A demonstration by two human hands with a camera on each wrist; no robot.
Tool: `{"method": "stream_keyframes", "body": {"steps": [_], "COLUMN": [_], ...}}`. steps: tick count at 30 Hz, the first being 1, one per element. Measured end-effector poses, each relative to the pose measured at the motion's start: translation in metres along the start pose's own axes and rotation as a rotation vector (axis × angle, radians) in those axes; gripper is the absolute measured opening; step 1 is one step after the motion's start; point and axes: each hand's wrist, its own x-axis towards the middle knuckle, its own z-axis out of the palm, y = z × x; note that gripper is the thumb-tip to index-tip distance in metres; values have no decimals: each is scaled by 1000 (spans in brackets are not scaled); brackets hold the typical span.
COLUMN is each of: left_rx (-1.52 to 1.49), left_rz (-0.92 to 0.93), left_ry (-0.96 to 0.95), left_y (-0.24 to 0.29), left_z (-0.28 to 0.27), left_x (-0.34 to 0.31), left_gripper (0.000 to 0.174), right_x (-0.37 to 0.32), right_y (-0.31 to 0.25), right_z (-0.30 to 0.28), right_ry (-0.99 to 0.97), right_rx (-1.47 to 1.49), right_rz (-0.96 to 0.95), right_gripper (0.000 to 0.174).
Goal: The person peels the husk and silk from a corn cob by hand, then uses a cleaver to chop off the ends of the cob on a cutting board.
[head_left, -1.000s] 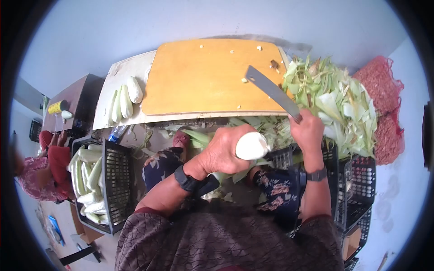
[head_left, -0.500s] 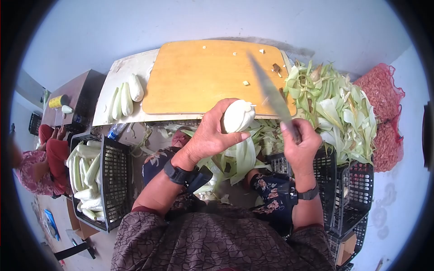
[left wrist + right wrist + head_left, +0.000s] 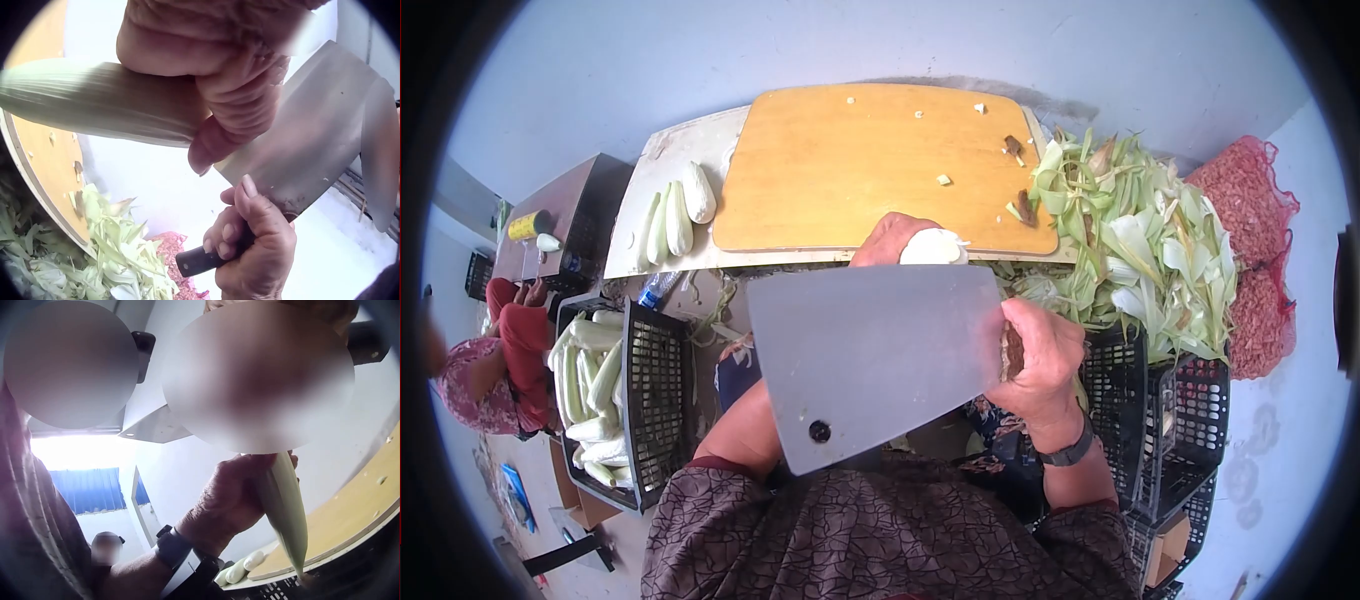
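Corn ear in pale green husk (image 3: 106, 103) is gripped near its blunt end by the left hand (image 3: 219, 65), fingers curled round it. Its long axis runs up and down with some tilt: the tapered tip points down in the right wrist view, while the cut white end faces up toward the head camera. The ear is in the air at the near edge of the bench (image 3: 675, 145).

The right hand (image 3: 1043, 360) clasps the dark handle of a cleaver (image 3: 880, 350), whose blade reaches across to the person's left, its broad face toward the head camera, hiding most of the left hand and ear. Whether steel touches husk cannot be told.

Half a second ago the blade pointed away over the yellow board (image 3: 850, 170), seen narrow, and the white end showed whole; now the blade has swung round sideways and only a sliver of that end shows above it. The left hand stays near the same place.

Farther out, several ears (image 3: 698, 195) lie side by side left of the board. A husk heap (image 3: 1145, 250) is at its right, beside red mesh sacks (image 3: 1240, 230). A black crate (image 3: 662, 390) of ears sits on the left.
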Motion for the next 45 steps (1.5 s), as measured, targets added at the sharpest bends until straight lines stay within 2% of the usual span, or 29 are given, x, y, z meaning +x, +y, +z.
{"method": "stream_keyframes", "body": {"steps": [2,5,8,12,18,21,23,29,33,36,38,40,41,42,43,45], "left_rx": [-86,-242,-76,-37,-72,-47,112,95,111,164,29,82,162,32,-73,-213], "left_rz": [-97,-92,-26,-17,-217,-168,-60,15,76,29,-372,276,280,201,51,-199], "left_ry": [149,93,150,151,83,100,231,175,213,193,106,-142,-236,-239,-229,-216], "left_y": [4,10,14,12,16,12,10,8,-1,8,22,13,20,18,17,15], "left_z": [7,2,1,-2,-6,1,7,-1,4,3,0,-26,-25,-20,-20,-21], "left_x": [-3,0,-1,-1,-3,-5,-6,-3,-6,-6,-8,-2,-7,-9,-11,-9], "left_gripper": [30,30,30,33,37,37,35,31,32,31,30,31,39,44,47,51], "right_x": [0,-1,1,1,5,3,2,2,2,-1,-5,-9,-10,-10,-8,-5], "right_y": [-1,-3,-4,4,0,-3,-3,-1,4,9,20,46,65,79,82,83], "right_z": [0,3,2,6,4,5,6,7,10,12,16,20,15,9,4,-10], "right_ry": [-35,3,-23,-22,-26,-26,-29,-51,-50,-55,-55,-58,-79,-98,-87,123], "right_rx": [3,-15,13,-25,-29,-1,31,0,-24,-58,-70,-271,-353,-436,-447,-380], "right_rz": [-4,-51,-28,-18,-21,-32,-18,-22,-18,-8,8,290,434,577,565,579], "right_gripper": [43,42,40,36,34,35,35,34,28,24,22,20,18,17,17,19]}}
